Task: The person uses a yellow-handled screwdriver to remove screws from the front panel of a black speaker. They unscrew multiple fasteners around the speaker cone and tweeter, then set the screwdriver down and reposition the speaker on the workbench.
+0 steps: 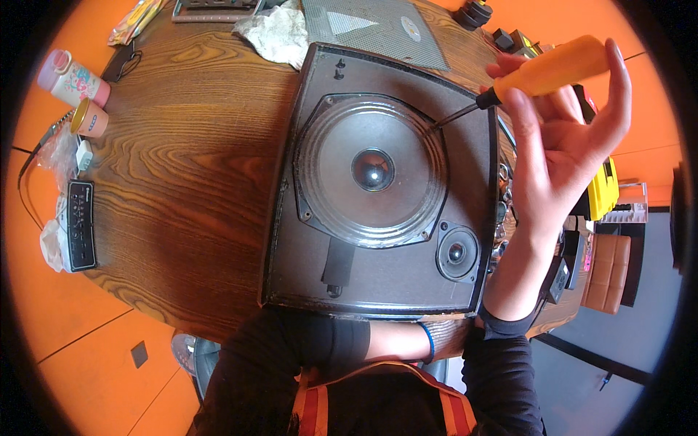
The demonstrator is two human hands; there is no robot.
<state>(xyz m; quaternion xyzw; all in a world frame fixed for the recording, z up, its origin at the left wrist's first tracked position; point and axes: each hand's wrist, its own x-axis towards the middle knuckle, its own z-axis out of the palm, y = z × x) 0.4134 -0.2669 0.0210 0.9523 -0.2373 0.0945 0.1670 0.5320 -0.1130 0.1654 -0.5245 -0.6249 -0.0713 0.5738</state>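
A dark speaker cabinet (392,283) lies face up before me, with a large round woofer (334,156) and a small tweeter (456,252) at its lower right. My right hand (556,138) grips the yellow handle of a screwdriver (560,69), fingers partly spread around it. The screwdriver slants down to the left, its tip at the upper right corner of the woofer's frame. My left forearm crosses in front of the cabinet's near edge; my left hand (445,339), in a grey glove with a blue cuff, is beside that edge, its fingers hidden. Two small black screws (339,69) are near the panel's far edge.
Behind the cabinet are a perforated metal grille (363,33) and a white cloth (276,35). At the table's left edge stand a tumbler (73,80), a paper cup (89,118) and a black control panel (81,225). Small metal parts and a yellow case (604,190) are to the right.
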